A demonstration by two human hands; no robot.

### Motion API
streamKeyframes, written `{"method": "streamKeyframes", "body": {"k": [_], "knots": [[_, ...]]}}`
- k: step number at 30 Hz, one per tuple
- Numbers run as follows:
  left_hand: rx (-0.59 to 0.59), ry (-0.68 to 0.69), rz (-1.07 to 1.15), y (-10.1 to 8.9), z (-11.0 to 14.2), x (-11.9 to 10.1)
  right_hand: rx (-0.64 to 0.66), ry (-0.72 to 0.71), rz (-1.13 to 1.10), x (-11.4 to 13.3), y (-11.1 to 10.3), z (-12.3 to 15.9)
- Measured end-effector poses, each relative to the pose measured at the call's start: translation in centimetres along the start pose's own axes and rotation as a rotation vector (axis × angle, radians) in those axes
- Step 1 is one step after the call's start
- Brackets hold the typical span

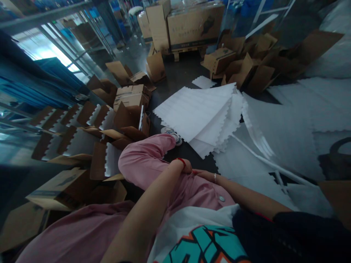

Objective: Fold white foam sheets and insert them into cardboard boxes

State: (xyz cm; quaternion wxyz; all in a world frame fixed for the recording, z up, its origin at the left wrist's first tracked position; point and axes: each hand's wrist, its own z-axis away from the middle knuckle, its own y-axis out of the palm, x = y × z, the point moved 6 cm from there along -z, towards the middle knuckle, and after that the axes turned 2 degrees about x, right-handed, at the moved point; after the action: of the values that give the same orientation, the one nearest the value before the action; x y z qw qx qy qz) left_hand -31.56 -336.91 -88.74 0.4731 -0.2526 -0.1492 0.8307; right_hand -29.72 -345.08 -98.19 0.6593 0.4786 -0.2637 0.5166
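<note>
— Head view, then: what do the hands have hold of?

— No object that I can make out. The left hand [187,166], a red cord at its wrist, rests curled against the pink trousers [145,160]. Its fingers are partly hidden, so I cannot tell how tight it is. The right hand [202,174] lies flatter, fingers stretched toward the left hand, and looks empty.

— Where are the foam mats?

— Just past the knee, near the sneaker [171,133], a fanned pile of white foam mats [196,115] lies on the dark floor. They look thin and matte, with jigsaw-toothed edges.

— How far along do things look?

— Partway, judging by how they lie. Larger printed mats [276,153] are already spread and interlocked on the right. Nearby, a heap of open cardboard cartons [255,64] sits with its flaps splayed. On the left, open cartons [98,160] hold upright stacks of white mats, so those are not unpacked. Two big closed cartons [194,25] stand on a wooden pallet [178,55] at the back, their tape and printing glossy in the light.
</note>
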Motion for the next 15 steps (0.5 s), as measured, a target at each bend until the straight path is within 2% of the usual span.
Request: {"method": "streamKeyframes", "body": {"k": [2, 5, 8, 11, 13, 15], "knots": [[0.042, -0.019, -0.040, 0.5, -0.6, 0.3, 0.027, 0.008, -0.052, -1.1, 0.3, -1.1], [-0.001, -0.044, -0.083, 0.1, -0.2, 0.7, -0.001, -0.007, -0.103, -0.4, -0.1, -1.2], [-0.186, -0.036, -0.104, -1.3, 1.1, 0.2, -0.091, -0.138, -0.125, 2.5, -1.7, 0.5], [-0.422, 0.052, -0.134, -2.7, 3.0, -1.2, -0.238, -0.299, -0.073, 5.0, -3.2, 2.3], [-0.540, 0.100, -0.204, -3.3, 4.2, -2.1, -0.315, -0.312, 0.024, 5.3, -3.2, 2.5], [-0.569, 0.094, -0.291, -3.2, 5.0, -2.4, -0.284, -0.287, 0.132, 5.0, -1.9, 1.5]]}}
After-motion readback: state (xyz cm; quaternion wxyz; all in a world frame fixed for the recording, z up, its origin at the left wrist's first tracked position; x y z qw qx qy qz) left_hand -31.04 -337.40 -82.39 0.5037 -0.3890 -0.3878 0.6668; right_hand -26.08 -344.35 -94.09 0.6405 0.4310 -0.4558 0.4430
